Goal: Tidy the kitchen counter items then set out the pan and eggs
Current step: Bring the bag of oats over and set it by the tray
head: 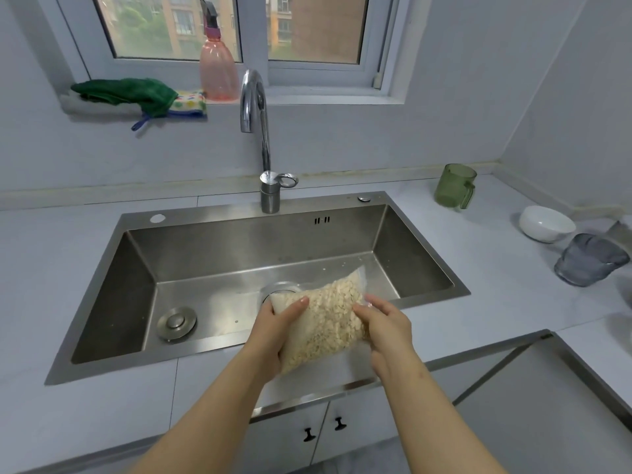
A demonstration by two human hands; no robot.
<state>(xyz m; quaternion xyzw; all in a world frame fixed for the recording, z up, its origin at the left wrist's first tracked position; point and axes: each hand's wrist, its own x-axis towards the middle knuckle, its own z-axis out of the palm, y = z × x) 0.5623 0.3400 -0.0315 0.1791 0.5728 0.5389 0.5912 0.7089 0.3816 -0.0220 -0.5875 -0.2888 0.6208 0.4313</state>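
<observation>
Holding a clear bag of oats in 2 hands, low centre of frame, above the front part of the sink.

- Left hand: wrapped round the bag's left side, thumb across the front, fingers curled behind it.
- Right hand: fingers bent onto the plastic at the right edge, pinching it.
- The bag is tilted, with its upper corner pointing toward the right of the frame. Whether it touches the sink floor cannot be told. No mouth or seal is visible.
- At the right of the frame on the desk stand a green cup, a white bowl and a grey glass. They are near each other and well apart from the bag.
- No pan or eggs are in view.

Judged stage: tidying is underway, and the pan and eggs are not yet set out.

Risks from here:
1. If the bag's mouth is unsealed, tipping it further could spill oats into the sink, with the drain directly beneath.
2. The plastic looks thin and smooth. If either hand loosens, the loose fill could shift and the bag could slide out.
3. Carrying it toward the right of the frame could knock the glass or bowl, which sit near the desk edge.
</observation>
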